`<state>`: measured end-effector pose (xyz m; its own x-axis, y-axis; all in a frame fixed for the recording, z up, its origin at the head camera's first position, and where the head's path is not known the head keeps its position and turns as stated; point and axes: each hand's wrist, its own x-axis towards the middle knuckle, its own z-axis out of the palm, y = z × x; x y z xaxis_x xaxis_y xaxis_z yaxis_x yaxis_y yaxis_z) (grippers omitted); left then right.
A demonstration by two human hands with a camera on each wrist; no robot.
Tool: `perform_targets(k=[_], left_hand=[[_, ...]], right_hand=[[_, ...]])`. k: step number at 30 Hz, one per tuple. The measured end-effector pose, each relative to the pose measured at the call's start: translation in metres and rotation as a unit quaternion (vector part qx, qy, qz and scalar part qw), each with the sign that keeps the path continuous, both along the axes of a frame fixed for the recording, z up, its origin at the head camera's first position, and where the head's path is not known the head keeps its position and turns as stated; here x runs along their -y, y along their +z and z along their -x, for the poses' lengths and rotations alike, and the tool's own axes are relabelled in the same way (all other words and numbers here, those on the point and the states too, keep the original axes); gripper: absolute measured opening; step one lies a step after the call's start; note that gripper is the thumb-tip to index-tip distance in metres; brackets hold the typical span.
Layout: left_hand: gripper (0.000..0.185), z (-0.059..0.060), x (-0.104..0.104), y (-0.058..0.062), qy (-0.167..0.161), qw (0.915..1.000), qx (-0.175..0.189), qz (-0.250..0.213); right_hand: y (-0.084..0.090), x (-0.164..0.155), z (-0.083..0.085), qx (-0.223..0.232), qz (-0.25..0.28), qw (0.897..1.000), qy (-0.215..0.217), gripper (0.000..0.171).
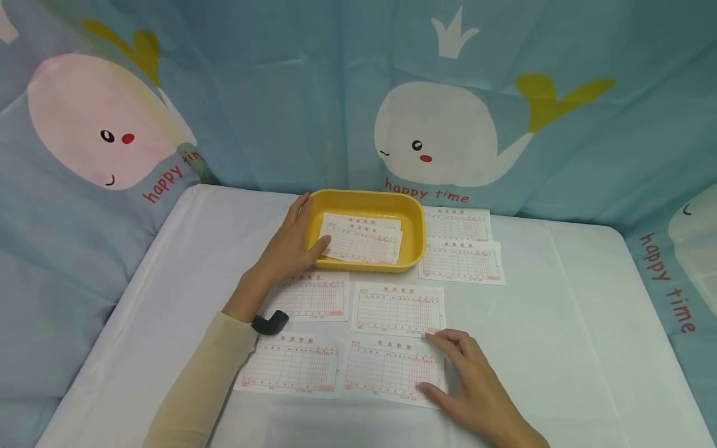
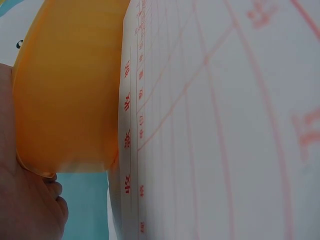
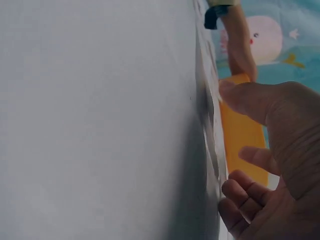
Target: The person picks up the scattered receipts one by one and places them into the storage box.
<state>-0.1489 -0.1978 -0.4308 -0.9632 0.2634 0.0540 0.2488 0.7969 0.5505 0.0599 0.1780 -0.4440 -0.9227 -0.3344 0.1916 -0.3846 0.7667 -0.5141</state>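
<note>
My left hand (image 1: 287, 246) holds the left end of a yellow plastic tray (image 1: 419, 233), its thumb over the rim. Printed receipt slips (image 1: 361, 244) with red lines lie inside, overlapping. In the left wrist view that hand (image 2: 27, 200) is against the tray's wall (image 2: 70, 90). My right hand (image 1: 470, 389) is at the right edge of the front right receipt slip (image 1: 386, 373), thumb and fingers spread apart. The right wrist view shows this hand (image 3: 295, 130) with nothing pinched; whether its fingertips touch the paper, I cannot tell.
More slips lie in front of the tray: a middle right slip (image 1: 398, 309), a middle left slip (image 1: 310, 297) partly under my left arm, and a front left slip (image 1: 291, 367). Two slips (image 1: 462, 262) overlap right of the tray. A blue whale-print curtain (image 1: 257, 93) hangs behind the white table (image 1: 560, 348).
</note>
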Motion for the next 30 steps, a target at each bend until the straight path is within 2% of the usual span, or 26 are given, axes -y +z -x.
perform_targets(k=[10, 20, 30], left_hand=[[0.095, -0.001, 0.000, -0.001, -0.005, 1.0000, -0.001, 0.000], [0.095, -0.002, -0.001, 0.000, 0.000, 1.0000, -0.002, -0.002], [0.094, -0.001, -0.002, 0.000, -0.001, 1.0000, -0.007, -0.003]], right_hand=[[-0.010, -0.002, -0.006, -0.030, -0.033, 0.999, 0.012, 0.093], [-0.010, -0.001, -0.010, -0.052, -0.048, 0.997, -0.008, 0.087], [-0.009, 0.003, -0.014, -0.015, -0.021, 0.999, -0.028, 0.070]])
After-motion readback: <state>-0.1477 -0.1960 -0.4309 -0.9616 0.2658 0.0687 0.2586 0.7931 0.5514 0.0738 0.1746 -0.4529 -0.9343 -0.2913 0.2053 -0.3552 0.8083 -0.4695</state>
